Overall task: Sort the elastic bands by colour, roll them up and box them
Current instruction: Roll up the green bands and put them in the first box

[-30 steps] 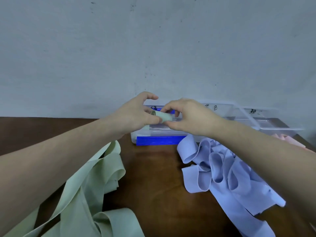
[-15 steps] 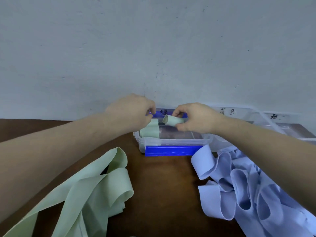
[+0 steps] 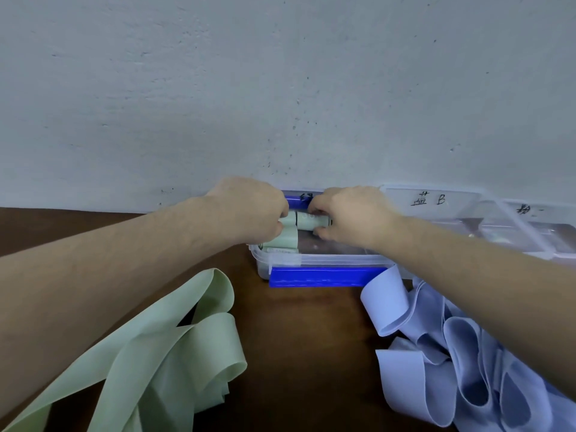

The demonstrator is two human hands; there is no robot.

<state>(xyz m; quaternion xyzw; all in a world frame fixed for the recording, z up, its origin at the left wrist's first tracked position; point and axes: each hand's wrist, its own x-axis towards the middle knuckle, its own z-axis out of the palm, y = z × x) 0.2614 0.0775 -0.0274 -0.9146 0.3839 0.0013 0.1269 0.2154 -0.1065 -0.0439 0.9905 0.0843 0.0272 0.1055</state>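
Green roll (image 3: 310, 222), a wound elastic band, sits above the open clear box (image 3: 321, 260) with the blue front strip, held at its right end by your right hand (image 3: 352, 216), fingers curled round it. Your left hand (image 3: 249, 210) grips the loose tail (image 3: 283, 238) of the same band, which drapes over the box's left rim. Unrolled green bands (image 3: 174, 347) lie on the table (image 3: 299, 338) at lower left; blue bands (image 3: 452, 347) lie at lower right.
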